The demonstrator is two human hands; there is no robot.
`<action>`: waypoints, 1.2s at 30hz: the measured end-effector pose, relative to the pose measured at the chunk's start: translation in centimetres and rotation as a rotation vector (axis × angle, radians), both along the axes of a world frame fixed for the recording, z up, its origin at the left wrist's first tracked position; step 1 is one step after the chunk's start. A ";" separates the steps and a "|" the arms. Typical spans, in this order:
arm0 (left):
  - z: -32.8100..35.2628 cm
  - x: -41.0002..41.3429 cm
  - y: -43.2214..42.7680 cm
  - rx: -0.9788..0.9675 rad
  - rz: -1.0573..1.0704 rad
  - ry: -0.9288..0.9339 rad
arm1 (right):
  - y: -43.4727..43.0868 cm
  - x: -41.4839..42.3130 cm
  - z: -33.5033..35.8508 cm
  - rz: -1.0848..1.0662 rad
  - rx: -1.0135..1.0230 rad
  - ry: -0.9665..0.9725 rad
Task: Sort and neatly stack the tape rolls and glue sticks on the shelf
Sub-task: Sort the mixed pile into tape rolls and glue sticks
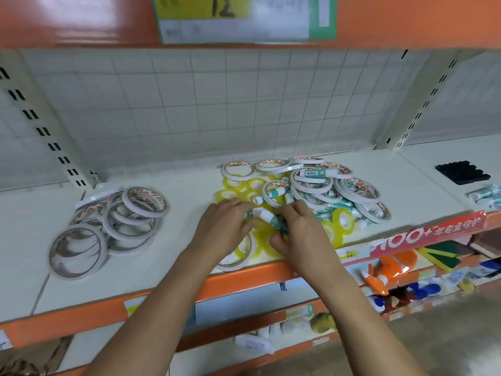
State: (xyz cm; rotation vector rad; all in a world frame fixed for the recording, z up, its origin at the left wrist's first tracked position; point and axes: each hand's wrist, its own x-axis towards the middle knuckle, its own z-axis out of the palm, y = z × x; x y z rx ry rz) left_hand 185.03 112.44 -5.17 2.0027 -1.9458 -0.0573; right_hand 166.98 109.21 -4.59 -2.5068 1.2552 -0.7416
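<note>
Both hands grip a small bunch of glue sticks (268, 217) between them, white tubes with teal labels; how many is unclear from blur. Left hand (225, 226) comes in palm down, fingers curled onto the near-left end of the bunch. Right hand (298, 229) mirrors it, knuckles up, fingers bent over the right end, thumb tucked low toward the shelf edge. Fingertips of the two hands nearly meet over the sticks. Both forearms are bare and reach up from the bottom of the view, converging at mid-shelf.

The held bunch sits just above the yellow tape rolls (238, 188), which lie flat on the white shelf (176, 253) under and behind the hands. Right of the hands is a mixed heap (320, 194) of white tape rings and more teal glue tubes jumbled together, with one tube (322, 173) lying on top. Another yellow roll (340, 221) leans at the heap's near edge.

Well to the left, apart from the heap, is a loose pile of white tape rolls (108, 221), overlapping, some tilted.

Far right on the shelf: a black ridged block (462, 172) and a few more tubes (485, 196) at the frame edge. A wire grid panel (217, 104) backs the shelf and an orange front rail (244, 280) runs below the wrists.
</note>
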 end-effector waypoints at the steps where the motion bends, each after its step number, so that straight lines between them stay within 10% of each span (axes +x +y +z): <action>1: 0.2 -0.4 -0.2 0.008 0.025 0.006 | -0.3 -0.3 0.2 0.010 0.002 -0.018; 12: 4.3 -5.6 -0.7 -0.253 0.091 0.051 | -3.4 -4.2 1.1 0.033 0.044 -0.261; 36: 3.5 -36.6 -21.3 -0.159 -0.390 0.147 | -19.2 -36.8 -0.8 -0.489 -0.008 -0.196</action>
